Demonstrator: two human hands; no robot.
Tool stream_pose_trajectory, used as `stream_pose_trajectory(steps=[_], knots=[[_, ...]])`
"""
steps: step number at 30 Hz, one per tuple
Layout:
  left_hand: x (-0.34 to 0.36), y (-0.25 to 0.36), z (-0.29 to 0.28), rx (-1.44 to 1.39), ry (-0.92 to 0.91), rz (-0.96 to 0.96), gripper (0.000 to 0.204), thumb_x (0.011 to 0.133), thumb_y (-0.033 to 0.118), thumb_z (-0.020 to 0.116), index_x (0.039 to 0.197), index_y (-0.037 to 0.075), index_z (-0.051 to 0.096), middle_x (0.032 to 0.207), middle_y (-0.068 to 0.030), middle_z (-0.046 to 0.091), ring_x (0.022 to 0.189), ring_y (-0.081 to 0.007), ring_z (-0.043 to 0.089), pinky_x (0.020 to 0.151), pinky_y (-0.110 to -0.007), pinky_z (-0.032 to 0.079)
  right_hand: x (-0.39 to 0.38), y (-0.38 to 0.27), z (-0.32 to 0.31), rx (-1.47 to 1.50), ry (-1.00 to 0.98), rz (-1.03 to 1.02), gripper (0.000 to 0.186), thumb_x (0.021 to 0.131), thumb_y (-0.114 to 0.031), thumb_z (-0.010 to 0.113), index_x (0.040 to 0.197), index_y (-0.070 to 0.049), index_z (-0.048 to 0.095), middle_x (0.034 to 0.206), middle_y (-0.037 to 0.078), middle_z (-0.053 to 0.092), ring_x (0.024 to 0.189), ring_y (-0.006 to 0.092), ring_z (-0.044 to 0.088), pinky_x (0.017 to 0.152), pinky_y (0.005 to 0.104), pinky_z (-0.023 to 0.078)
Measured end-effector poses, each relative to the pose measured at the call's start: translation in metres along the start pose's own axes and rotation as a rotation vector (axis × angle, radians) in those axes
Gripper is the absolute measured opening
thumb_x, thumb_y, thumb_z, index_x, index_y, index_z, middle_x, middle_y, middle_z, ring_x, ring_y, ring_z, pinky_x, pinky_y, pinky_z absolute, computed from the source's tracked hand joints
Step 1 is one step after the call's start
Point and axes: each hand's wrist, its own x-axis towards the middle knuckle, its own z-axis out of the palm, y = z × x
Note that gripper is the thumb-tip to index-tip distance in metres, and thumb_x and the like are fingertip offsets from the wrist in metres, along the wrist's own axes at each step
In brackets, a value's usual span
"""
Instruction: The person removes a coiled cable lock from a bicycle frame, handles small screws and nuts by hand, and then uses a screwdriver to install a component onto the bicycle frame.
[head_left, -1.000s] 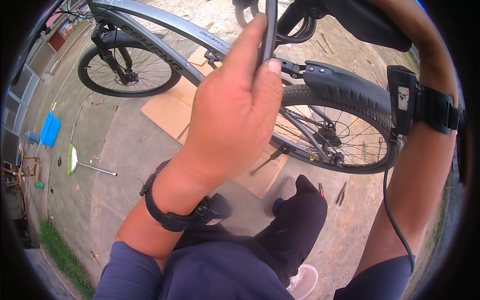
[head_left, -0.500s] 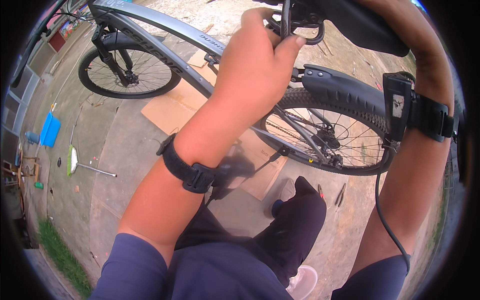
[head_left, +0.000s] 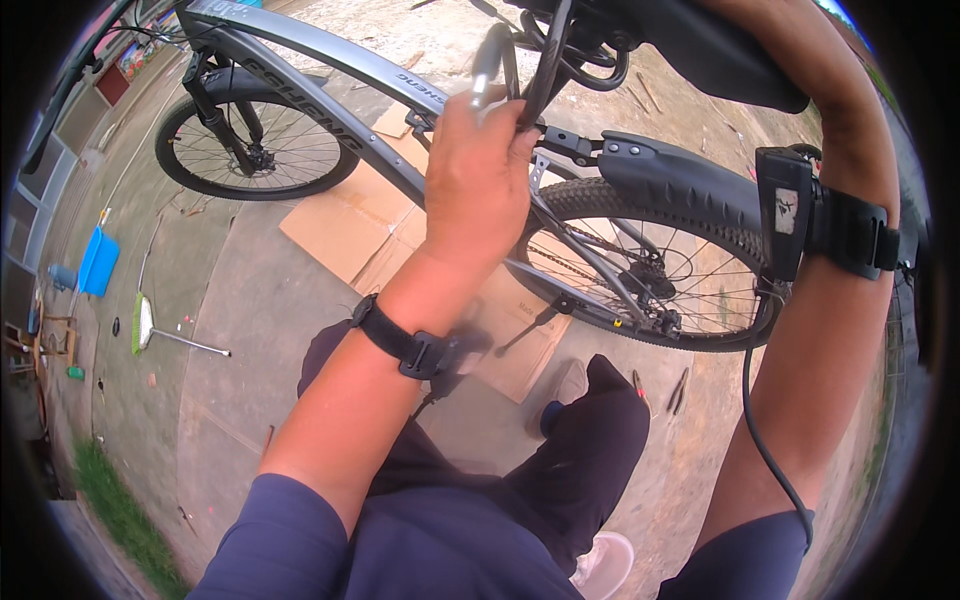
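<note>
A grey bicycle point(head_left: 330, 130) stands across the view, its black saddle point(head_left: 725, 55) at the upper right. Below the saddle, my left hand point(head_left: 478, 175) is closed around a thick black cable point(head_left: 548, 75), part of several dark loops hanging there. From the top of that hand sticks a blurred silver metal end point(head_left: 482, 88) on a bent black piece. My right hand point(head_left: 775, 25) reaches over the saddle at the top edge; its fingers are out of sight. The rear wheel point(head_left: 650, 270) and its black mudguard point(head_left: 680, 175) are beneath.
Flattened cardboard point(head_left: 345, 235) lies under the bicycle. Pliers with red handles point(head_left: 640, 388) and dark pliers point(head_left: 679, 391) rest on the concrete by my foot. A white tub point(head_left: 608, 565) is near my leg. At left are a broom point(head_left: 146, 325) and a blue dustpan point(head_left: 98, 262).
My left hand has moved down and left, away from under the saddle, pulling the black cable along. The silver end now shows above it. My right arm has hardly moved.
</note>
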Motion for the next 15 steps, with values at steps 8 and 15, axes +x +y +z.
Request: stream_pose_trajectory(steps=[8, 15], knots=[[0.0, 0.022, -0.034, -0.352, -0.148, -0.067, 0.026, 0.103, 0.018, 0.053, 0.118, -0.002, 0.061, 0.099, -0.0097, 0.068, 0.091, -0.0175, 0.066, 0.081, -0.03, 0.052, -0.001, -0.001, -0.003, 0.09, -0.038, 0.069, 0.05, 0.095, -0.037, 0.063, 0.118, 0.007, 0.066, 0.104, 0.016, 0.071, 0.09, 0.0191, 0.068, 0.079, 0.0275, 0.054], [0.018, 0.042, -0.059, -0.673, -0.278, -0.365, 0.035, 0.107, 0.027, 0.044, 0.119, -0.002, 0.06, 0.068, 0.0014, 0.051, 0.059, -0.0057, 0.051, 0.052, -0.02, 0.041, 0.008, 0.002, -0.008, 0.25, -0.134, 0.095, 0.05, 0.095, -0.038, 0.063, 0.117, 0.006, 0.067, 0.101, 0.015, 0.072, 0.087, 0.0185, 0.068, 0.077, 0.0271, 0.054]])
